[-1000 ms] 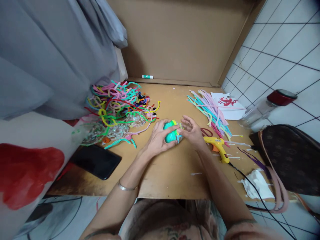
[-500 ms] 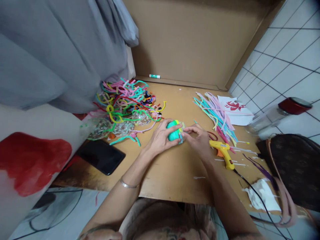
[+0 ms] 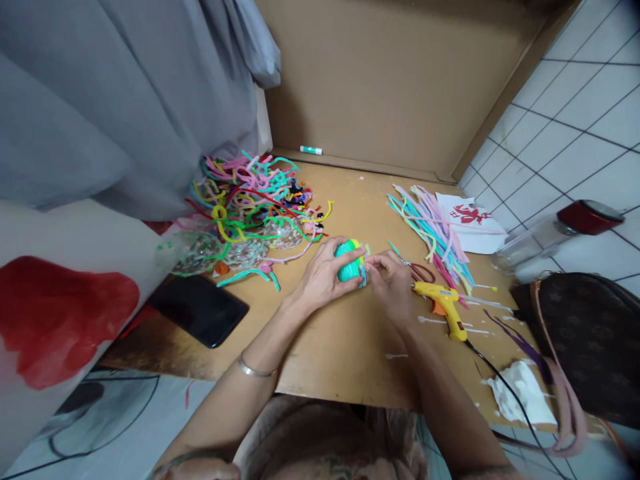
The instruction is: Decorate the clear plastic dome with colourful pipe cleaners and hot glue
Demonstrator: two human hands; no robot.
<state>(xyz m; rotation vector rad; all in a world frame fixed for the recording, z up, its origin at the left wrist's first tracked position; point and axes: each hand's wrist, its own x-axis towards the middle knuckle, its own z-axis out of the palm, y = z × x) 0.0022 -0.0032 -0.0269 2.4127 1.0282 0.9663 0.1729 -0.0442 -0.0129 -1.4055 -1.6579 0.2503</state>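
My left hand [image 3: 320,280] wraps around a teal and yellow ball wound from pipe cleaners [image 3: 349,263], resting on the wooden board [image 3: 340,340]. My right hand [image 3: 393,283] presses its fingertips against the ball's right side, pinching a strand there. A yellow glue gun [image 3: 443,298] lies just right of my right hand, its black cord trailing toward me. A tangled heap of coloured pipe cleaners [image 3: 250,200] lies left of the ball, and a bundle of straight pipe cleaners [image 3: 433,227] lies to the right.
A black phone [image 3: 199,309] lies at the board's left front edge. A red-lidded jar [image 3: 555,233], a brown bag [image 3: 590,340], a printed paper [image 3: 467,215] and a crumpled tissue [image 3: 520,390] sit at the right. A glue stick [image 3: 311,150] lies by the cardboard back wall. Grey cloth [image 3: 125,100] hangs at left.
My right hand closed from spread fingers to a pinch on the ball's right side. The camera view shifted slightly; the ball stayed in my left hand.
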